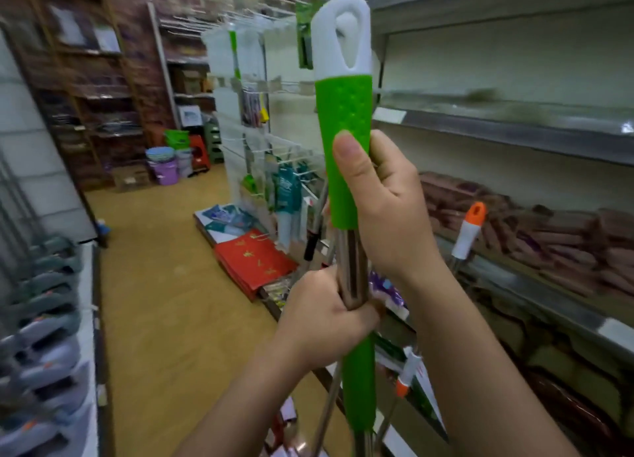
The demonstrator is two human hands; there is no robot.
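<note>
two hands have their fingers curled tight round one upright mop pole (343, 106). the right hand (387, 202) clamps the green upper grip, thumb laid up along it; the left hand (319, 316) clamps the bare metal shaft just below. the pole stands just left of the metal shelf rack (514, 137), red bags (254, 257) farther left.

Red bags (255, 261) on the floor — purple bucket (165, 172) beyond.

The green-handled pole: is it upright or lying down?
Upright: white cap on top, right hand gripping the green grip, left hand gripping the steel shaft below.
</note>
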